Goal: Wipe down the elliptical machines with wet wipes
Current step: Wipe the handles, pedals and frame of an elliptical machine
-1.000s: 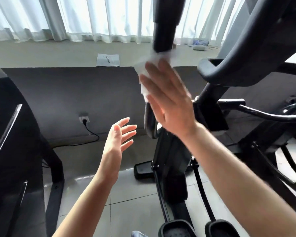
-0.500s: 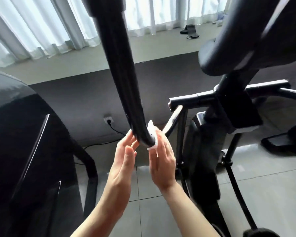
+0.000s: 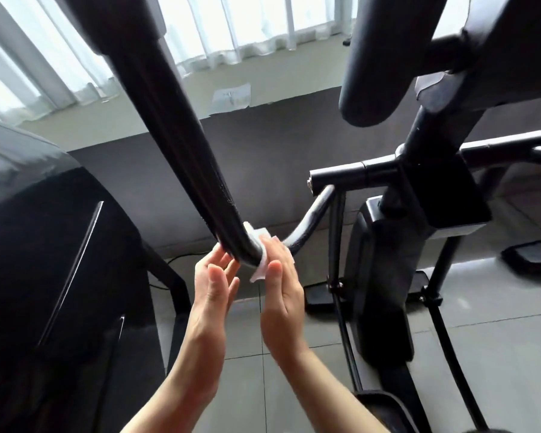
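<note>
White curtains (image 3: 241, 32) hang along the far window above a pale ledge, where a sheet of paper (image 3: 230, 96) lies; whatever is printed on it is too small to read, and no brand or label shows on any machine.

Left of the handlebar arm (image 3: 175, 145), a neighbouring machine's dark glossy housing (image 3: 44, 245) fills the view, standing on the grey tiled floor (image 3: 481, 354). The handlebar arm itself is the landmark: a thick black bar whose long axis runs from upper left, near the camera, down and away to its bend at the lower right.

Just left of that bend, the person's left hand (image 3: 211, 295) is raised with its fingers straight and relaxed, the tips at or just short of the bar, holding nothing. Just right of the bend, the right hand (image 3: 283, 292) presses a white wet wipe (image 3: 261, 256) flat against the bar with a released grip, fingers extended, not curled. The wipe lies between that palm and the bar, folded partly round its underside.

Right of the handlebar arm stand the elliptical's central column (image 3: 419, 220) and its crossbar (image 3: 356, 173).

By the look of it, the next stroke depends on the bar's slant: the wipe sits at the low end, so the unwiped length lies up and to the left of the right hand, which is the nearer one to carry it.
</note>
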